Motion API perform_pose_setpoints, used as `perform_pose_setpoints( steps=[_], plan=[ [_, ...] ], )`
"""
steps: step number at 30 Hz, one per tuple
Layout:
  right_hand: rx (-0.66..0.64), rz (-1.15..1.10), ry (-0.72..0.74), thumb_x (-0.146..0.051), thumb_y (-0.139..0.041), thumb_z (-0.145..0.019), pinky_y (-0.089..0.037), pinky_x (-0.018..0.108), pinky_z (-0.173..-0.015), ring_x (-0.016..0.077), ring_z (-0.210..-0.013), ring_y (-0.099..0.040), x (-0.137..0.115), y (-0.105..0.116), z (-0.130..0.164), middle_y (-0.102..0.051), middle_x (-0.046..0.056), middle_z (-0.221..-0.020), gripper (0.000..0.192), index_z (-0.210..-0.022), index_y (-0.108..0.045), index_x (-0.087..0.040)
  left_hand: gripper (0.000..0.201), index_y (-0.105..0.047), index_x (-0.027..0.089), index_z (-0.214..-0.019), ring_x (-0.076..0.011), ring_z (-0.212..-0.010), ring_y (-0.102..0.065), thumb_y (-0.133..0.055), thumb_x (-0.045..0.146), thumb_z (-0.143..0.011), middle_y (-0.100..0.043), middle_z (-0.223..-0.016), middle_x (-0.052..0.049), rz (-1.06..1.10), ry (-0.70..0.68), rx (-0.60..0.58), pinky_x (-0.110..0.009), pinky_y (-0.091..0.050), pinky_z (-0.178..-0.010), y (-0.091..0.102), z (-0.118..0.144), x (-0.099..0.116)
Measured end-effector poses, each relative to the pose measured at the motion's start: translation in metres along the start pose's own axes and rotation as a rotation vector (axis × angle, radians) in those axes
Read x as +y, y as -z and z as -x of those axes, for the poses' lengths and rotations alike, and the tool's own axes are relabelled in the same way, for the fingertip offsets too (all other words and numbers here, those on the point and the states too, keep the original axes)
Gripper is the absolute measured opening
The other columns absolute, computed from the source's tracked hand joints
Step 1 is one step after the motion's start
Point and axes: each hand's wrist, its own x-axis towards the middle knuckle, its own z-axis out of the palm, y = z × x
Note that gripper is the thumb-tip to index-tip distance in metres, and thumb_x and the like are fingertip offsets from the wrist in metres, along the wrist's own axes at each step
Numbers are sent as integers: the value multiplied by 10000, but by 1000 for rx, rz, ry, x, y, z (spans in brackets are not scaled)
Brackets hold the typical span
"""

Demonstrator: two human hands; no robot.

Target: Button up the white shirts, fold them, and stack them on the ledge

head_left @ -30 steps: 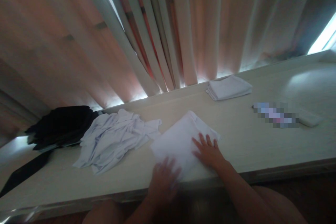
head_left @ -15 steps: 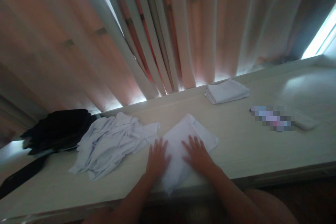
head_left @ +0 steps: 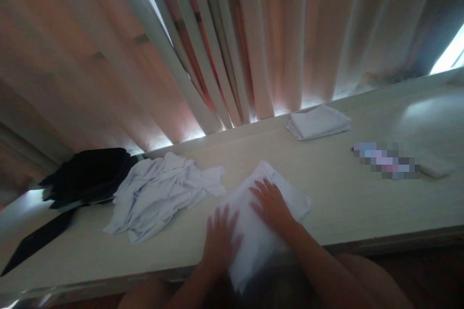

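Note:
A white cloth [head_left: 250,224] lies in front of me on the pale table, one corner hanging over the front edge. My left hand [head_left: 221,239] rests with spread fingers along the cloth's left side, slightly blurred. Flat on the upper middle of the cloth is my right hand [head_left: 271,205], its fingers apart. Left of my hands spreads a crumpled heap of white cloth [head_left: 159,198]. Whether the cloth under my hands is a garment or a plain piece, I cannot tell.
Dark folded fabric [head_left: 87,174] is piled at the left, with a flat black item [head_left: 39,241] before it. A folded white cloth [head_left: 319,123] lies near the back edge. A blurred-out object [head_left: 386,160] and a pale slab [head_left: 437,166] are right. Curtains [head_left: 282,34] hang behind the table [head_left: 348,203].
The cloth's near corner now hangs lower over the front edge. My left hand has shifted slightly down, and my right hand a little up along the cloth. The view has moved slightly.

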Motion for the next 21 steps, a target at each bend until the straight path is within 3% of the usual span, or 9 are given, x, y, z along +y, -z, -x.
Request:
perform_pose_setpoints(
  steps=[2, 6, 11, 16, 21],
  plan=[
    [-17, -21, 88, -479, -423, -992, -125, 618, -1194, 363, -1517, -163, -6, -9, -5, -326, 42, -1625, 510, -1462, -495, -294, 726, -231, 367, -1579, -400, -1499, -216, -545, 351, -926, -237, -1656, -69, 7, -31, -25, -647, -245, -1141, 9, 12, 3],
    [-107, -21, 174, -542, -415, -985, -80, 678, -1173, 338, -1530, -135, -15, -32, -9, -277, 30, -1643, 567, -1515, -399, -341, 775, -180, 374, -1588, -410, -1492, -229, -565, 356, -915, -239, -1654, -77, 9, -50, -60, -655, -255, -1135, 20, 27, 8],
    [-112, 41, 17, -574, -402, -978, -37, 664, -1178, 339, -1527, -157, -5, -48, -13, -274, 59, -1641, 603, -1524, -394, -320, 769, -167, 368, -1591, -416, -1493, -222, -556, 402, -929, -230, -1656, -90, 17, -60, -61, -656, -273, -1127, 13, 34, 6],
    [-68, 66, -173, -564, -313, -995, -145, 584, -1195, 346, -1524, -165, 21, -47, -23, -237, 157, -1640, 720, -1565, -308, -124, 762, -178, 369, -1590, -418, -1498, -211, -550, 450, -930, -186, -1666, -87, 51, -56, -86, -648, -286, -1128, 10, 37, 2],
    [-22, 69, -222, -541, -344, -989, -182, 565, -1185, 333, -1511, -215, 23, -47, -24, -266, 152, -1631, 713, -1552, -331, -102, 781, -154, 388, -1589, -440, -1489, -224, -553, 463, -922, -184, -1663, -101, 68, -10, -138, -716, -315, -1069, 10, 41, 2]
  ],
)
